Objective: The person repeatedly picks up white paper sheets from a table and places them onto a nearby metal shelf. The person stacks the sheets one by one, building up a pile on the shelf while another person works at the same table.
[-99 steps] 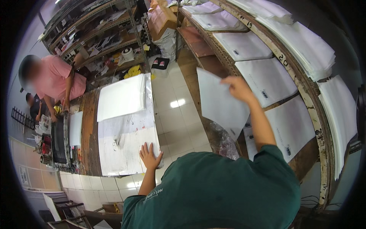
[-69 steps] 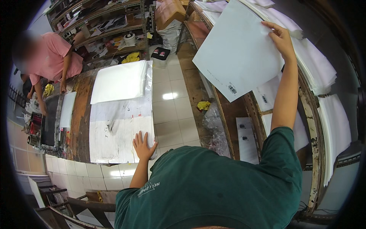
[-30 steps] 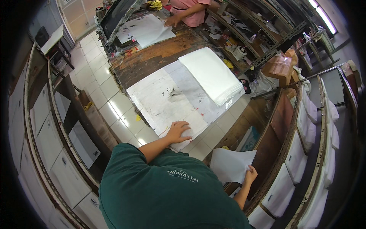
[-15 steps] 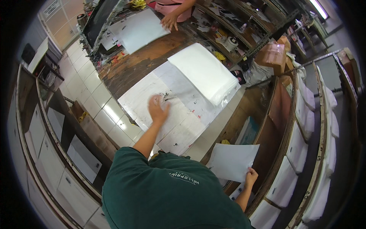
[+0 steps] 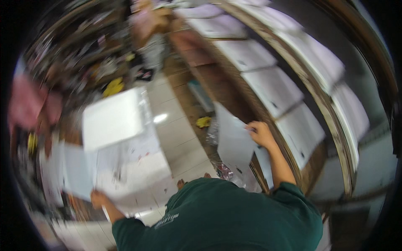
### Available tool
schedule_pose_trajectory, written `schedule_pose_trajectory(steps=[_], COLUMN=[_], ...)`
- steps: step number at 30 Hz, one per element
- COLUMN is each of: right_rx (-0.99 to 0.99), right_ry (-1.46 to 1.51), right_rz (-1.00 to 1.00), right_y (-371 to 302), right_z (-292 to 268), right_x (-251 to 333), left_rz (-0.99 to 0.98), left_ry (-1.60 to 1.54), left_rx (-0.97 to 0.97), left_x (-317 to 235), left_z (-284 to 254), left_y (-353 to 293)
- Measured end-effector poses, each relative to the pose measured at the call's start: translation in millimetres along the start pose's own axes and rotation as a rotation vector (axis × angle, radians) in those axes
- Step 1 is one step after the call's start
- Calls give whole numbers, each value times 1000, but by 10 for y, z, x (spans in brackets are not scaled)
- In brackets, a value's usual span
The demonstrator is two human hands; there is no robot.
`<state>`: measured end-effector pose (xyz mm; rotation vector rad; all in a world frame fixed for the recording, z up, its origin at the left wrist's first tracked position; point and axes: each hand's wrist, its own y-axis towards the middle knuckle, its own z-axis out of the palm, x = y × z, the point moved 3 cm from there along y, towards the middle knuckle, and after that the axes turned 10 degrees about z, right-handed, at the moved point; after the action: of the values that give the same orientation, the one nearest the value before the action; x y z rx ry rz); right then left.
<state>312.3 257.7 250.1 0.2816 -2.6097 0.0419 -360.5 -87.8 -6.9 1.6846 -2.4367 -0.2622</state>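
Observation:
My left hand (image 5: 99, 199) is closed on the near corner of a pale sheet (image 5: 78, 170), which lies or hangs over the left side of the work table (image 5: 144, 171); blur hides which. To the right, my raised right hand (image 5: 260, 133) pinches the edge of another pale sheet (image 5: 234, 140). That sheet hangs curved beside the wooden rack, with a small dark mark near its lower corner. A thick stack of white sheets (image 5: 112, 121) lies on the far part of the table, between my two hands.
Racks (image 5: 222, 85) holding several white sheets (image 5: 272, 90) curve along my right. Tiled floor (image 5: 178, 125) runs between table and rack. A yellow crumpled thing (image 5: 204, 121) and clear plastic (image 5: 234, 175) lie near the rack. A person in pink (image 5: 31, 102) stands far left, blurred.
My view has swung to the right. My left hand, earlier open over the table, now grips a sheet at the left. My right hand still holds its sheet, now raised beside the rack.

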Motion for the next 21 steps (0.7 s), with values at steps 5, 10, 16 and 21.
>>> schedule_pose_trajectory(steps=[5,10,16,21], right_rx=[-58,-147,-679,-891], right_ry=[100,240,-2,-281], right_rz=[-179,-137,103,351], right_y=[-213,-638,-1130,-1337], right_z=[-1013,-2466,-4338,-5534], right_x=[548,769,-109,-1301], left_rz=[130,193,214,214], left_ry=[-94,-358,-512,-626], left_rx=[-93,-110,-71,-117], left_x=[-156,-609,-1499,-1938], left_z=[-49,11,-570,-714], left_y=[-90,-136,-474,-638])
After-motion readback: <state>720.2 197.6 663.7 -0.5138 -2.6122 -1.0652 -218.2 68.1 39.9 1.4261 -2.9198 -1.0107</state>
